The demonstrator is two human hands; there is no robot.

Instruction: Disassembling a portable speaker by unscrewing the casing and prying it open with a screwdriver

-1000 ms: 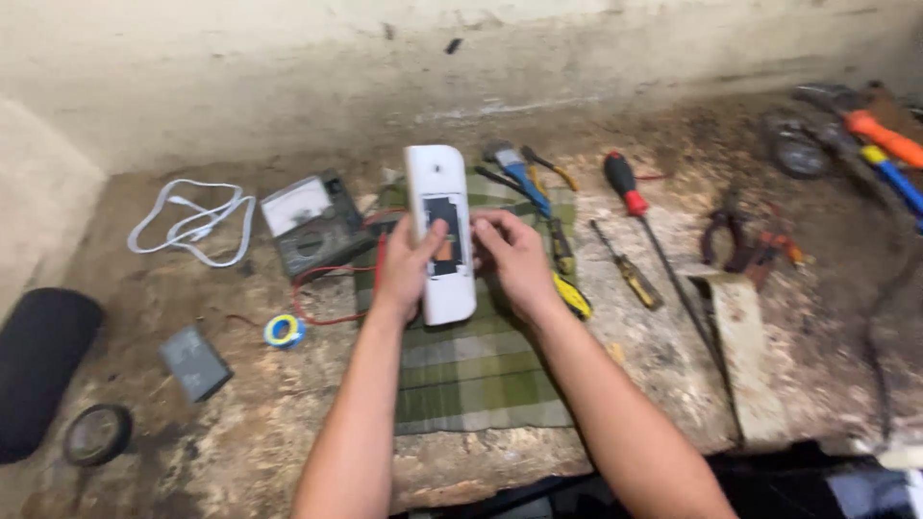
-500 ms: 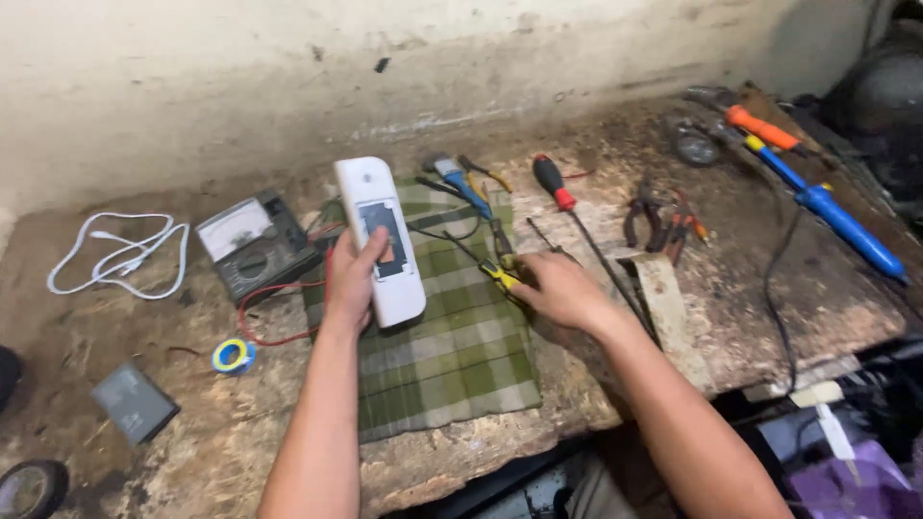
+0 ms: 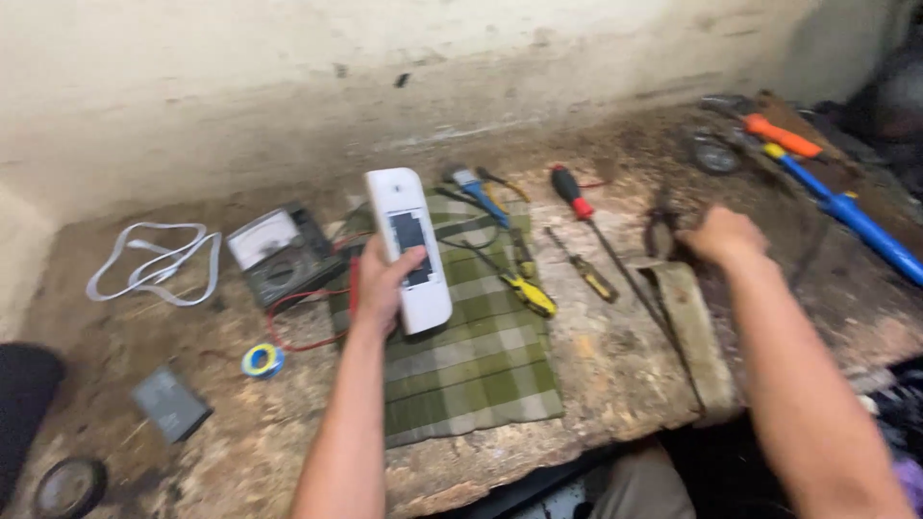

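My left hand (image 3: 385,288) grips a white oblong device (image 3: 409,248) with a dark rectangular window, holding it flat over a green checked cloth (image 3: 481,370) on the workbench. My right hand (image 3: 723,235) has reached to the right and rests with fingers curled over a pair of pliers (image 3: 661,219) beside a pale strip of material (image 3: 690,332); whether it grips them is unclear. Between the hands lie a yellow-handled tool (image 3: 527,291), a small yellow screwdriver (image 3: 582,266) and a red-and-black screwdriver (image 3: 577,197).
A grey analog multimeter (image 3: 279,255) with red leads sits left of the cloth, near a white cable (image 3: 154,261), a small blue-yellow roll (image 3: 261,360) and a dark flat battery (image 3: 170,404). Blue and orange-handled tools (image 3: 846,211) lie at far right. A wall rises behind.
My right hand left the white device and moved right to the pliers. My left hand kept holding the device. The camera turned to the right.
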